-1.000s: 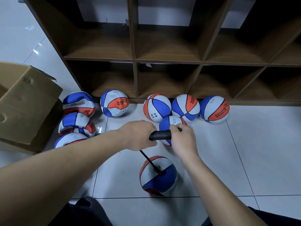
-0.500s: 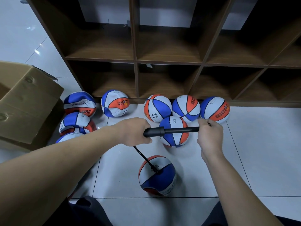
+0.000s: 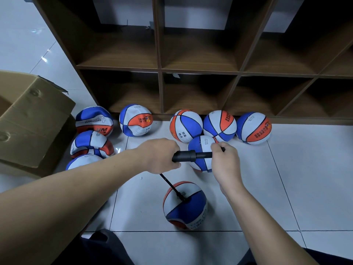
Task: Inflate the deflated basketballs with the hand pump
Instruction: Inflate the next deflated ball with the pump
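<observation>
A black hand pump [image 3: 186, 156] lies level above the floor. My left hand [image 3: 159, 155] grips its barrel and my right hand [image 3: 224, 161] grips the handle at the rod's end. A thin black hose [image 3: 170, 185] runs down from the pump into the valve of a red, white and blue basketball [image 3: 185, 205] on the tiles in front of me. Round balls stand by the shelf: one behind the pump [image 3: 202, 150] and three in a row [image 3: 186, 125]. Dented, soft balls lie at the left [image 3: 91, 144].
A brown wooden cubby shelf [image 3: 198, 69] with bare compartments fills the back. An open cardboard box [image 3: 28, 119] stands at the left, close to the soft balls. White floor tiles [image 3: 296, 178] stretch to the right. My dark trouser knees show at the bottom edge.
My right hand pulled the handle out to the right, then pushed it back in toward the barrel. The rod is mostly retracted again. The left hand and the ball stayed put.
</observation>
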